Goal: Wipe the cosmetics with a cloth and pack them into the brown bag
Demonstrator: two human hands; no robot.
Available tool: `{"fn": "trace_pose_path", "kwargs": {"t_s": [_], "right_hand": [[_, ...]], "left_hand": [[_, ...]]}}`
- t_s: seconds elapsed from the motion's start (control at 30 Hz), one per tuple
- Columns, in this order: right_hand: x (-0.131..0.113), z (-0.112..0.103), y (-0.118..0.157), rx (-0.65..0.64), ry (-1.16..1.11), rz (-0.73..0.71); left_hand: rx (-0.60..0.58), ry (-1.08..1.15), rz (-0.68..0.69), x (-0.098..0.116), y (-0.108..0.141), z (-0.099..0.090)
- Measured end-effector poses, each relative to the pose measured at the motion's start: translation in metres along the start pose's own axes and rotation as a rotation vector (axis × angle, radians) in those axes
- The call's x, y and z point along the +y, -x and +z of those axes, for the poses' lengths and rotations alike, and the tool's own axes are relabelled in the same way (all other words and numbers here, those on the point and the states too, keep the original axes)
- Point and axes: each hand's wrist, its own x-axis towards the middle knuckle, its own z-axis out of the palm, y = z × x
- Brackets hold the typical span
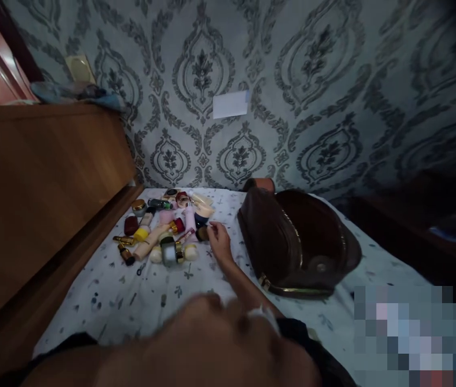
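Note:
My right hand [220, 242] reaches over the bed at the right side of a group of cosmetics, fingers bent and slightly apart. Its fingertips are at a small round brown and dark item [202, 233]; a firm grip on it does not show. Close to the camera, my left hand [211, 344] is a large blur, its fingers smeared, with a bit of something white [266, 314] beside it. The group includes a frosted jar [170, 253], a beige tube [151, 243], a pink bottle [189, 217], a yellow-capped item [141, 234] and small amber bottles [125, 254].
A brown leather bag [268, 236] with an opened zipper lies right of my right hand. The patterned white sheet [118, 301] lies under everything. A wooden headboard-like panel [46, 177] stands left, and a papered wall [203, 145] with a white sheet of paper [230, 105] rises behind.

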Motion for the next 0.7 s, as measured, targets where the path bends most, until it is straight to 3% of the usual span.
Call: {"fn": "trace_pose_path", "kwargs": {"t_s": [0.07,0.17,0.27,0.4,0.5,0.6,0.7], "right_hand": [[-0.001,0.001,-0.001,-0.006,-0.010,0.006],[-0.001,0.001,-0.002,-0.021,-0.021,0.018],[-0.003,0.000,-0.003,-0.038,-0.021,0.023],[-0.005,-0.002,-0.003,-0.051,-0.017,0.019],[-0.007,-0.002,-0.003,-0.057,-0.007,0.020],[-0.007,-0.001,-0.002,-0.064,0.005,0.022],[-0.007,-0.001,-0.001,-0.068,0.010,0.027]], "left_hand": [[-0.002,-0.017,-0.035,-0.027,-0.012,-0.014],[-0.002,-0.042,-0.279,-0.078,-0.025,-0.019],[0.112,0.054,-0.433,-0.117,-0.026,0.003],[0.270,0.105,-0.491,-0.130,-0.017,0.042],[0.394,0.092,-0.394,-0.126,-0.010,0.057],[0.525,0.011,-0.117,-0.122,-0.005,0.062],[0.510,-0.049,0.121,-0.116,-0.004,0.062]]}}
